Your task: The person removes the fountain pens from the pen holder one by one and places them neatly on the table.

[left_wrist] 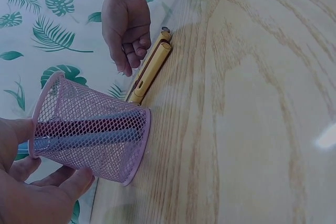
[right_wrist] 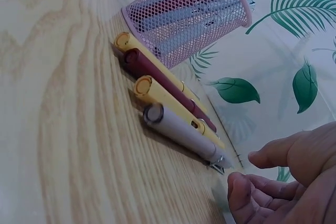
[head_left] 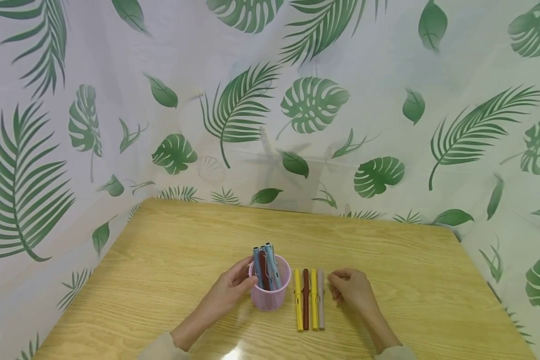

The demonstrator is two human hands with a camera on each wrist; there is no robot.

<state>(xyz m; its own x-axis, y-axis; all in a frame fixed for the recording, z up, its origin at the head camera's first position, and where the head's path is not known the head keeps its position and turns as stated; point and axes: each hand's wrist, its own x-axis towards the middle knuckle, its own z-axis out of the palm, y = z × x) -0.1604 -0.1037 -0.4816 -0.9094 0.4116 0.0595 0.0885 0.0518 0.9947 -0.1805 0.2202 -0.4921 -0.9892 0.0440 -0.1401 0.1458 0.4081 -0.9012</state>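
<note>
A pink mesh pen cup [head_left: 268, 300] stands upright on the table. My left hand [head_left: 228, 287] grips it at the rim from the left side, thumb in front. Inside the cup lean blue pens [head_left: 273, 267] and a dark red pen [head_left: 263, 272], caps up. To its right several pens lie side by side: a yellow pen [head_left: 299, 300], a brownish-red pen [head_left: 306, 300], another yellow pen [right_wrist: 176, 111] and a grey pen [right_wrist: 181, 134]. Just right of the grey pen is my right hand [head_left: 353, 290], fingers loosely bent, with nothing held. A gap shows between its thumb and forefinger in the right wrist view.
The wood-grain table [head_left: 184, 240] runs back to a white cloth [head_left: 378, 130] printed with green leaves, which hangs behind and along the sides. A bright glare spot [head_left: 232, 353] lies near the front of the table.
</note>
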